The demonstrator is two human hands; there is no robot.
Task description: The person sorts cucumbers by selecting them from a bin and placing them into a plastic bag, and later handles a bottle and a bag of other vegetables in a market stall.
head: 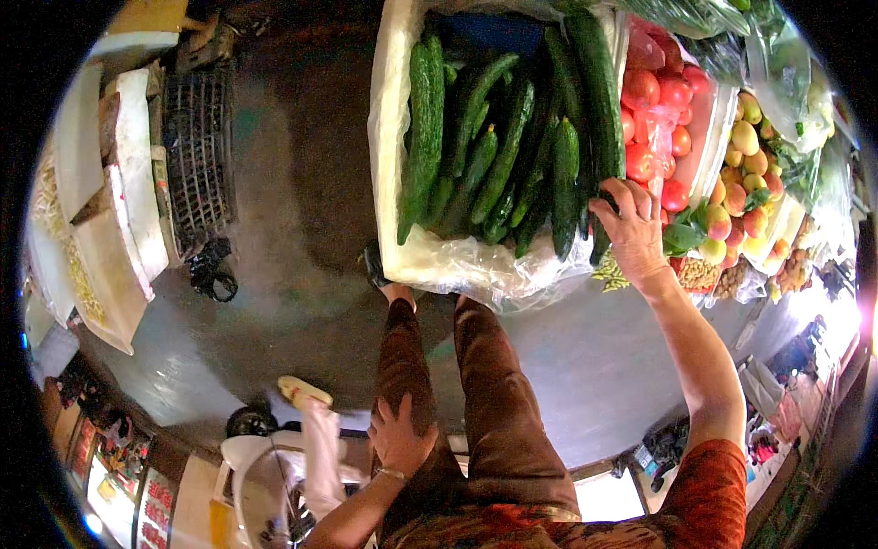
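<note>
A white foam box lined with clear plastic film holds cucumbers in front of me. My right hand is at its near right corner, with bent fingers on the lower end of a long dark green cucumber that lies along the right wall. Whether the fingers grip it or only touch it, I cannot tell. My left hand rests on my left thigh with its fingers apart and holds nothing. Tomatoes lie in a box just right of the cucumbers.
Red-yellow fruit and bagged greens lie farther right. A black plastic crate and white boxes stand on the left. Another person's leg shows at the lower left, beside a white scooter.
</note>
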